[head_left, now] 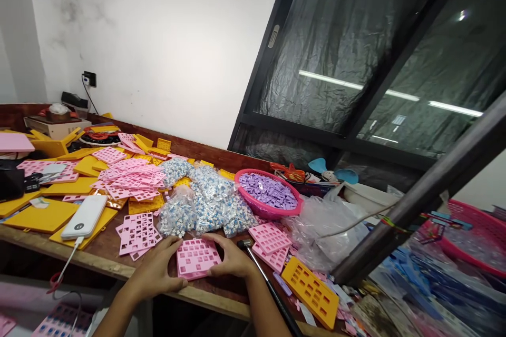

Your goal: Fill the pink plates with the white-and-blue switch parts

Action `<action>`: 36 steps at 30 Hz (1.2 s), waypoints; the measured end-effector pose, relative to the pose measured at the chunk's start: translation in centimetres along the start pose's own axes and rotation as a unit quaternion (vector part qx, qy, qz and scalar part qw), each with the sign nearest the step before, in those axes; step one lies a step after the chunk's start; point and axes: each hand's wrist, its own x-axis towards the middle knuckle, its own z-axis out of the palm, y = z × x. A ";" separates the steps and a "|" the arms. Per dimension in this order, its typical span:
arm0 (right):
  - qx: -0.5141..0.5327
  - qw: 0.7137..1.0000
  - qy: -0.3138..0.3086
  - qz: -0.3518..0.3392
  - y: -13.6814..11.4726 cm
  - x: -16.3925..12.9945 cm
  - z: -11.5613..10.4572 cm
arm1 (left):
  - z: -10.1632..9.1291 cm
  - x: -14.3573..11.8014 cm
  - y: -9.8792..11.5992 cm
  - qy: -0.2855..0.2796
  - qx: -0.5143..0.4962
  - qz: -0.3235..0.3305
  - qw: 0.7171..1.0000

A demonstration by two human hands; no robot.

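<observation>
A pink grid tray [197,257] is held flat at the bench's near edge between the left hand [158,268] and right hand [231,258], fingers spread along its sides; its pockets appear unfilled, while bagged pieces [205,202] lie unopened behind.

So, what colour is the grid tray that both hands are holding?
Pink. The grid tray between the left hand and right hand shows best in the head view.

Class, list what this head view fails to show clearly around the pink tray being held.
- Pink grid tray: side edges hidden under left hand and right hand.
- Blue-white bagged pieces: too small to identify.
- Orange tray: print illegible.
- Forearms: cut by bottom edge.
</observation>
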 end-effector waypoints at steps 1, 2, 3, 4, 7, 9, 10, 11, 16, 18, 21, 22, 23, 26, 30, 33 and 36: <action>0.005 1.000 0.004 0.002 0.1 -0.1 0.0 | 0.0 0.0 0.0 0.002 0.001 0.002 1.000; 0.008 1.000 0.007 0.002 0.2 -0.1 0.0 | 0.1 0.0 -0.1 0.003 0.003 0.004 1.000; 0.008 1.000 0.008 0.003 0.3 -0.2 0.1 | 0.1 0.0 -0.1 0.003 0.005 0.005 1.000; 0.004 1.000 0.010 0.003 0.3 -0.2 0.1 | 0.1 0.0 -0.2 0.003 0.006 0.007 1.000; -0.024 1.000 0.005 0.008 0.3 -0.2 0.1 | 0.2 0.0 -0.2 0.002 0.005 0.006 1.000; -0.036 0.999 -0.002 0.011 0.4 -0.2 0.1 | 0.2 0.0 -0.1 0.005 0.008 0.001 1.000; -0.040 0.999 -0.006 0.012 0.4 -0.1 0.2 | 0.2 0.0 0.0 0.008 0.012 -0.001 1.000; -0.044 0.999 -0.010 0.013 0.4 -0.1 0.2 | 0.3 0.0 0.1 0.012 0.017 -0.002 1.000; -0.060 0.998 -0.012 0.009 0.5 -0.2 0.4 | 0.3 -0.1 0.3 0.044 0.012 0.011 0.999; -0.058 0.998 -0.001 0.002 0.5 -0.1 0.4 | 0.3 -0.2 0.4 0.054 0.010 0.014 0.998; -0.057 0.998 0.014 -0.003 0.2 0.0 0.3 | 0.5 -0.2 0.4 0.055 0.010 0.022 0.998; -0.057 0.998 0.016 -0.003 0.1 0.0 0.3 | 0.6 -0.2 0.4 0.053 0.010 0.024 0.998; -0.059 0.998 0.016 -0.002 0.0 0.0 0.3 | 0.6 -0.1 0.4 0.051 0.009 0.025 0.998; -0.066 0.998 0.004 0.008 -0.2 0.0 0.2 | 0.7 -0.1 0.4 0.043 0.012 0.023 0.999; -0.070 0.997 -0.010 0.022 -0.2 0.0 0.2 | 0.4 0.0 0.5 0.027 0.023 0.017 0.999; -0.070 0.997 -0.009 0.025 -0.1 0.0 0.3 | 0.1 -0.1 0.8 0.025 0.023 0.020 0.999; -0.068 0.997 -0.001 0.022 0.0 0.0 0.2 | -0.1 -0.2 1.1 0.029 0.025 0.025 0.999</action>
